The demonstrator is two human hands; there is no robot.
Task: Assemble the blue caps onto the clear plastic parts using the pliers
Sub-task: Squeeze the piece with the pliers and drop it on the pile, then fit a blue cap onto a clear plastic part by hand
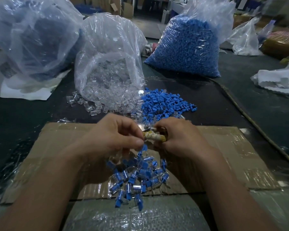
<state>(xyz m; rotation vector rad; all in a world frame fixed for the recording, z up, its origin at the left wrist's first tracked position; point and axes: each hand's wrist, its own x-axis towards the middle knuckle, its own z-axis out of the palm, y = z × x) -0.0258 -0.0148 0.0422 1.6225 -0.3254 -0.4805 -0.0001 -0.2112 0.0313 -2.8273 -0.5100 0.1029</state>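
Cardboard (240, 155) on the dark worktable (207, 105) carries a heap of finished pieces (138, 179), above which the left hand (113, 135) seems to pinch a blue cap (144, 147) beside the pliers (154, 136) gripped in the right hand (178, 137), so a slack pinch could drop it, unseated, among them.

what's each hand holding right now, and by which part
Right hand grips the pliers by their wrapped handles. Left hand pinches at the pliers' head; what it holds is hidden.

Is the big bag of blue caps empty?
No, the bag is packed nearly full of blue caps.
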